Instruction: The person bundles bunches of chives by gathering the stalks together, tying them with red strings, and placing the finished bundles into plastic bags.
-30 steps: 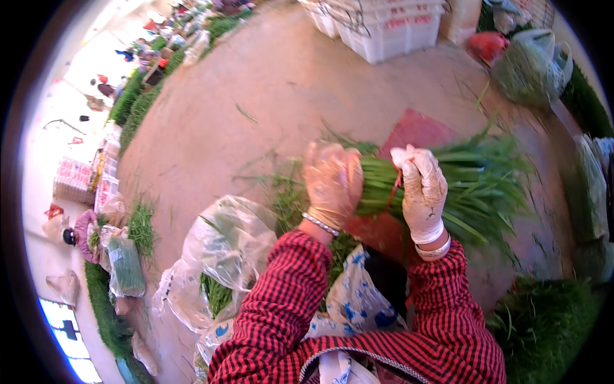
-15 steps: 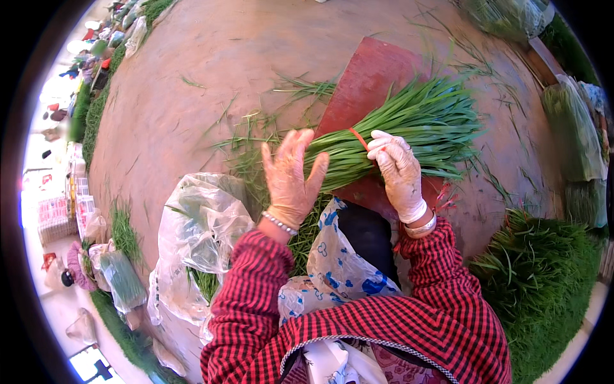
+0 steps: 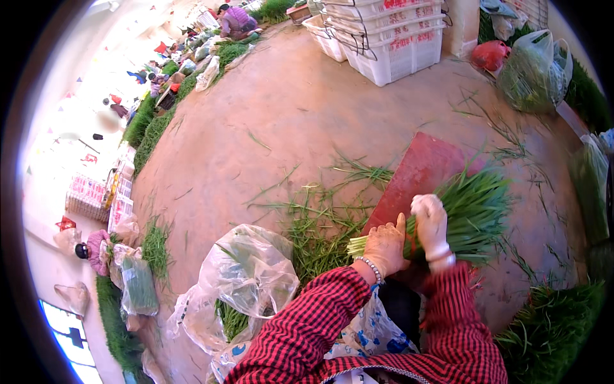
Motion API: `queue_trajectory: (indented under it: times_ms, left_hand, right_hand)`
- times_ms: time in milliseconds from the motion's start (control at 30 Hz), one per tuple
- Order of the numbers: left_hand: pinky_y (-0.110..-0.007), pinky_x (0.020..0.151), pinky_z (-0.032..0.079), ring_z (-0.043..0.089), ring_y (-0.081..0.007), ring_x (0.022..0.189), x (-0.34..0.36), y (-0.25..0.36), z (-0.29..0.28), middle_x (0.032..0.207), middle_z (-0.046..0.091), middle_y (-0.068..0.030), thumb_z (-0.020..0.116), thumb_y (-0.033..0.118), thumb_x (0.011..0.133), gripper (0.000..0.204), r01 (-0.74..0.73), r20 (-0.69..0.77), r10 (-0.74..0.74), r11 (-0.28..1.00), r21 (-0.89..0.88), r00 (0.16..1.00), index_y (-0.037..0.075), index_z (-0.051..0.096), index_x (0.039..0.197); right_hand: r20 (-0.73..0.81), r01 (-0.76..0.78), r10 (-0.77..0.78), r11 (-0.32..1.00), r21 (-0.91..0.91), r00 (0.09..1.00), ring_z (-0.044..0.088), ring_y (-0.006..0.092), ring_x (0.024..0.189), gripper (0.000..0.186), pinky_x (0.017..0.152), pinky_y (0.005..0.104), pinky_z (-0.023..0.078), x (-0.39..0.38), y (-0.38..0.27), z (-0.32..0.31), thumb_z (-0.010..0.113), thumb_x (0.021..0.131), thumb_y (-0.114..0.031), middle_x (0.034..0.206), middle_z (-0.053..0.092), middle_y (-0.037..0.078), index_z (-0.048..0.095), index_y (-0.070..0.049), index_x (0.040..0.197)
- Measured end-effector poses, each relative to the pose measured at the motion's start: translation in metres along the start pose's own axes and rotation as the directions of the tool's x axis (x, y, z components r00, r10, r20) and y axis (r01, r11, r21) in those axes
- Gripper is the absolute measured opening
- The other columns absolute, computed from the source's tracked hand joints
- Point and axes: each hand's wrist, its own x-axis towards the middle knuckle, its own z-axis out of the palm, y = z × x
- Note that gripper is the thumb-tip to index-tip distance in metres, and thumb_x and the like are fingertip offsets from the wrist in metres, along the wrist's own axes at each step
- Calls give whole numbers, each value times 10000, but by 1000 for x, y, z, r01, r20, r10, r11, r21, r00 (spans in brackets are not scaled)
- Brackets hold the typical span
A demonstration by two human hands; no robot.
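Observation:
A bundle of long green leafy stems (image 3: 473, 208) lies over a reddish board (image 3: 419, 163), pale ends to the left, with a red tie round it. My left hand (image 3: 387, 246), in a translucent glove, grips the bundle by its pale ends, thumb raised. My right hand (image 3: 430, 224), in a whitish glove, is closed at the red tie on top of the bundle, slightly blurred. Loose cut stems (image 3: 320, 243) lie beside the board. A clear plastic bag (image 3: 246, 269) with greens inside sits at my left.
Stacked white crates (image 3: 390, 48) stand ahead. Bagged greens (image 3: 531, 73) and a red bag (image 3: 491, 56) are at the back right. A pile of greens (image 3: 547, 326) lies at my right. Co-workers (image 3: 96, 253) (image 3: 236, 22) crouch among greens along the left.
Both hands and the bundle have shifted lower and rightward relative to the board. My left hand was spread half a second ago and now grips the pale ends. The view has tilted too.

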Motion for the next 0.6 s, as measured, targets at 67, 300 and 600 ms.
queue_trajectory:
  times_ms: [67,300,600]
  left_hand:
    - [-432,972,471,605,-331,1124,12,-8,-5,1210,597,-219,806,526,640,1208,20,25,-18,998,-66,1000,-35,188,1514]
    - [-359,972,474,614,-272,1149,21,-73,9,1213,643,-192,842,462,657,1052,24,88,30,831,-556,996,-9,353,1461]
    - [-331,1022,436,542,-144,1174,0,-51,0,1267,598,-62,865,149,731,829,-302,-298,64,64,-951,952,29,399,1407]
  right_hand:
    - [-21,-168,174,970,174,985,618,238,852,152,820,350,490,14,19,11,542,903,-86,889,651,108,653,11,865]
    - [697,-661,225,597,454,681,636,155,652,320,650,277,522,-61,-45,-56,548,999,-329,794,671,69,642,-24,975]
    - [381,-446,279,758,476,881,430,251,1293,1105,1093,400,365,-75,-50,-13,850,741,-342,1434,383,136,135,-23,1520]
